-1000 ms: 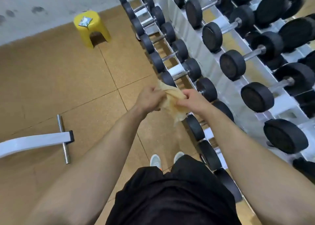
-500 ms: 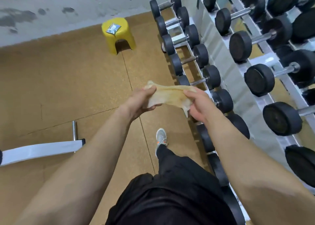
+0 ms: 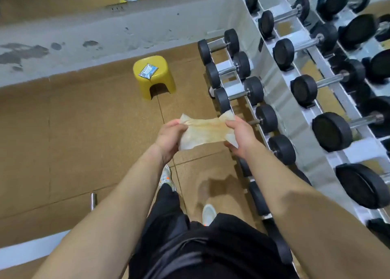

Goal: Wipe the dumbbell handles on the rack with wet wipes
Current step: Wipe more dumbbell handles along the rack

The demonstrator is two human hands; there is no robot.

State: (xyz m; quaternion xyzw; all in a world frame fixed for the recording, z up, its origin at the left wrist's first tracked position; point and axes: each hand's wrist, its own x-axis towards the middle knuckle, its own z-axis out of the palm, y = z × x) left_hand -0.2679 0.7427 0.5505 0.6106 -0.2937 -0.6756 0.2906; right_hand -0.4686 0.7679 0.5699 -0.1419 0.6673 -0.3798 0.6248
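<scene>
A yellowish, soiled wet wipe (image 3: 203,132) is stretched between my two hands in front of me, above the floor. My left hand (image 3: 168,138) grips its left end and my right hand (image 3: 239,136) pinches its right end. The white dumbbell rack (image 3: 276,88) runs along the right with black dumbbells on steel handles. The lower-row dumbbell (image 3: 240,93) lies just beyond my right hand, apart from the wipe. The upper-row dumbbells (image 3: 329,82) sit farther right.
A yellow stool (image 3: 154,78) stands ahead by the grey wall, with a wet wipe packet (image 3: 148,71) on top. A white bench foot with a steel bar (image 3: 93,200) lies at lower left. My feet stand on brown cork floor beside the rack.
The wipe has been pulled from a bunch into a spread sheet between my hands. I have stepped forward along the rack, so the stool and the rack's end look nearer.
</scene>
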